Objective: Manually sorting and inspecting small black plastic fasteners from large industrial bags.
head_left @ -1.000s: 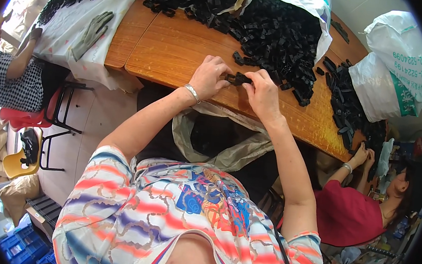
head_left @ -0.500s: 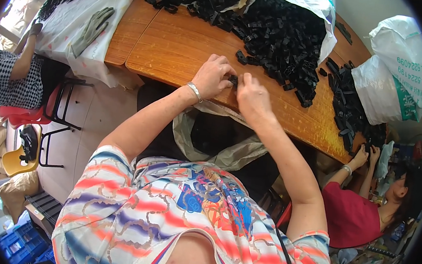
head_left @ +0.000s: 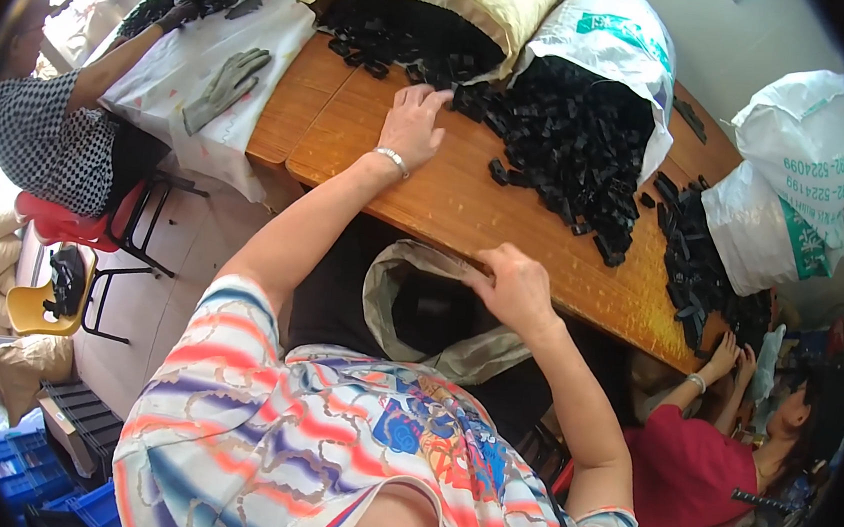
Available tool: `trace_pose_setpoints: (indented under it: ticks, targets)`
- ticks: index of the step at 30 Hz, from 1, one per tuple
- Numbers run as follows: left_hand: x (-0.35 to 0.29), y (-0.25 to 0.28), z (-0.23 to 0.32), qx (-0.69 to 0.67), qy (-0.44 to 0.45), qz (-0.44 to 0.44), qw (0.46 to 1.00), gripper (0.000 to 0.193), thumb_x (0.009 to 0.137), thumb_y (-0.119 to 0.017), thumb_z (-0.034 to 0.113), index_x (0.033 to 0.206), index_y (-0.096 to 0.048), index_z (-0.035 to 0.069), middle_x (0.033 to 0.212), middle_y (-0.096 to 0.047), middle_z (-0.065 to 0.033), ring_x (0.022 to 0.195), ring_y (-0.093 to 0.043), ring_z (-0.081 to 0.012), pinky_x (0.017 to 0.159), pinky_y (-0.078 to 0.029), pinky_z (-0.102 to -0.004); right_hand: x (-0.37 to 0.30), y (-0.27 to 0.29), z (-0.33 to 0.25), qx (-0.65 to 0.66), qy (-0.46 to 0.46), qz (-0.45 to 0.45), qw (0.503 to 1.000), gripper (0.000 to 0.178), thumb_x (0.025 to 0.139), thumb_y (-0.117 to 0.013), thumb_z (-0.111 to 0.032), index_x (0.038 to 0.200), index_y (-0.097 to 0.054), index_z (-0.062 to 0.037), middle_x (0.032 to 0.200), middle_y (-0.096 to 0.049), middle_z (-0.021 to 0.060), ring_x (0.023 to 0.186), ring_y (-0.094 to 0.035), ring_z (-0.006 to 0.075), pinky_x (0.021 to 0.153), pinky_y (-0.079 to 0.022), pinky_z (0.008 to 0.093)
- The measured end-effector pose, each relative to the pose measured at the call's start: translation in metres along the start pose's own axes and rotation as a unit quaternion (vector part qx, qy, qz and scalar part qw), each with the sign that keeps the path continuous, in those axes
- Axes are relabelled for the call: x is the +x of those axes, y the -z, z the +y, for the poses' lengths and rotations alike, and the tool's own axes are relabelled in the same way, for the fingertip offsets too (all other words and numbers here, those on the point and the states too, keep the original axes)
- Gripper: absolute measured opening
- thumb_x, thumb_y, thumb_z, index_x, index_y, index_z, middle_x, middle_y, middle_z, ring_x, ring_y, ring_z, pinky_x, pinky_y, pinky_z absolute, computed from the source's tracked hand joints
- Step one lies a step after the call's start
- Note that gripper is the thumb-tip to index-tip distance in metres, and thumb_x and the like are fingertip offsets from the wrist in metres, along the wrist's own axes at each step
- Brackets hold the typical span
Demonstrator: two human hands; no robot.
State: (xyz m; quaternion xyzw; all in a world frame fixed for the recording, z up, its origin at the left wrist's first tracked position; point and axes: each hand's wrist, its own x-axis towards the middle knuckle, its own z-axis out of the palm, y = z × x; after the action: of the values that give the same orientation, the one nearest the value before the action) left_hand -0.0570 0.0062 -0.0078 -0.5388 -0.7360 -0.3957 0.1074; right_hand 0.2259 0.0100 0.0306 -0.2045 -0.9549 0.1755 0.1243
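My left hand (head_left: pixel 416 127) reaches across the table to the near edge of a heap of small black plastic parts (head_left: pixel 554 135). Its fingers are stretched out, with the tips at the parts; nothing shows held in it. Over the table's front edge hangs my right hand (head_left: pixel 515 287), thumb and fingers a little apart and no part visible between them. Below it an open beige sack (head_left: pixel 379 295) gapes at my lap, its inside dark. A blurred greyish-black patch (head_left: pixel 431 307) shows within the opening, too unclear to name.
A tan sack (head_left: pixel 524 12) and a white sack (head_left: pixel 612 39) spill parts onto the wooden table (head_left: pixel 354 127). A grey glove (head_left: pixel 227 86) lies on white sheeting at left. One person (head_left: pixel 51 141) works at left, another in red (head_left: pixel 695 468) at right beside an upright white sack (head_left: pixel 778 204).
Both hands were together at the table edge around a small black part. The left has moved forward to the heap, the right back over the sack; the part is no longer in them.
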Motion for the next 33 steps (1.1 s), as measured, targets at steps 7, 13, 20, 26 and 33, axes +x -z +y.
trace_pose_setpoints:
  ticks: [7,13,20,26,33]
  targets:
    - [0.055,-0.040,-0.019,0.132,0.035,-0.103,0.985,0.065,0.083,-0.064,0.055,0.142,-0.048,0.032,0.155,-0.034,-0.0081,0.148,-0.018,-0.0379,0.113,-0.024,-0.0616,0.087,-0.018,0.039,-0.036,-0.046,0.153,0.986,0.033,0.081,-0.071,-0.007,0.113,-0.063,-0.0039,0.104,-0.059,0.0139,0.086,-0.066,0.0384,0.072,-0.055,0.0444]
    - [0.077,-0.053,-0.014,0.109,0.032,-0.171,0.979,0.056,0.083,-0.062,0.058,0.131,-0.059,0.030,0.145,-0.047,-0.0049,0.142,-0.031,-0.0331,0.106,-0.034,-0.0606,0.104,-0.034,0.054,-0.074,-0.072,0.120,0.987,0.025,0.082,-0.070,-0.007,0.103,-0.058,-0.0051,0.105,-0.060,0.0162,0.082,-0.066,0.0397,0.071,-0.055,0.0458]
    - [0.037,-0.040,-0.018,0.084,-0.024,-0.094,0.992,0.054,0.080,-0.068,0.047,0.128,-0.062,0.025,0.134,-0.055,-0.0038,0.129,-0.045,-0.0304,0.102,-0.041,-0.0500,0.079,-0.029,0.061,-0.045,-0.023,0.154,0.987,0.025,0.078,-0.064,0.002,0.101,-0.059,-0.0057,0.100,-0.060,0.0140,0.082,-0.065,0.0381,0.071,-0.054,0.0454]
    - [-0.008,-0.012,0.003,0.064,-0.073,-0.133,0.986,0.056,0.078,-0.074,0.035,0.131,-0.059,0.025,0.139,-0.051,-0.0067,0.134,-0.040,-0.0360,0.108,-0.033,-0.0539,0.059,-0.014,0.050,-0.003,-0.066,0.117,0.991,0.025,0.074,-0.069,0.004,0.092,-0.055,-0.0049,0.099,-0.059,0.0163,0.087,-0.063,0.0401,0.073,-0.052,0.0468]
    - [-0.023,0.003,0.021,0.064,-0.109,-0.094,0.987,0.042,0.076,-0.079,0.029,0.117,-0.069,0.024,0.137,-0.052,-0.0060,0.137,-0.037,-0.0323,0.114,-0.023,-0.0563,0.048,0.003,0.049,0.018,-0.150,0.033,0.988,0.039,0.066,-0.085,-0.008,0.087,-0.053,-0.0041,0.089,-0.064,0.0171,0.089,-0.062,0.0400,0.073,-0.049,0.0453]
